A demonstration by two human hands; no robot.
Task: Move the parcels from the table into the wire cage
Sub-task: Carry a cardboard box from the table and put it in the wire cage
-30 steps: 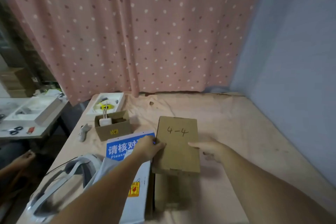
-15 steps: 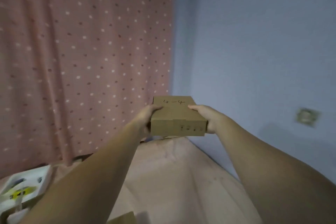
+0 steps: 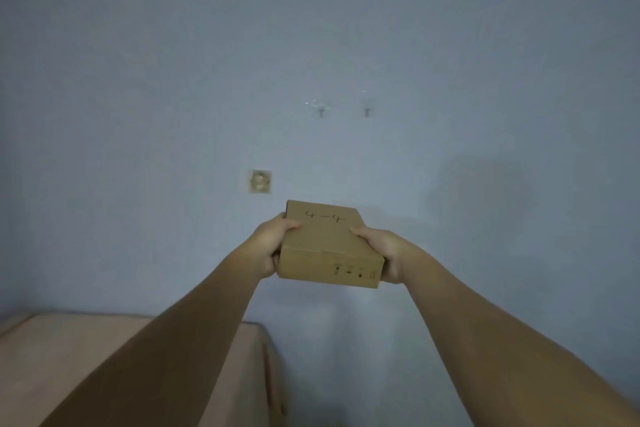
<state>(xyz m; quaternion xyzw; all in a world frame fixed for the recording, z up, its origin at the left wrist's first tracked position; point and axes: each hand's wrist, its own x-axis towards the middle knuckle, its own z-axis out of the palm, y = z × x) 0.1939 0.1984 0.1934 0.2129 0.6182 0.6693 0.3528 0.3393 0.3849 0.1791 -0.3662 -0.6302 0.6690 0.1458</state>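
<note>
Flat brown cardboard parcel marked "4-4" on top, held level in the air, wall behind.

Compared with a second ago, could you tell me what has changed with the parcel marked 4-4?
The cardboard parcel was lifted off the table and carried right, now held in the air before the blue wall. The left hand and right hand keep gripping its sides. The cage is not in view.

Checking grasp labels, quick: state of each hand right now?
Left hand: gripping the left side of the cardboard parcel, thumb on top.
Right hand: gripping the parcel's right side, thumb on top.
</note>
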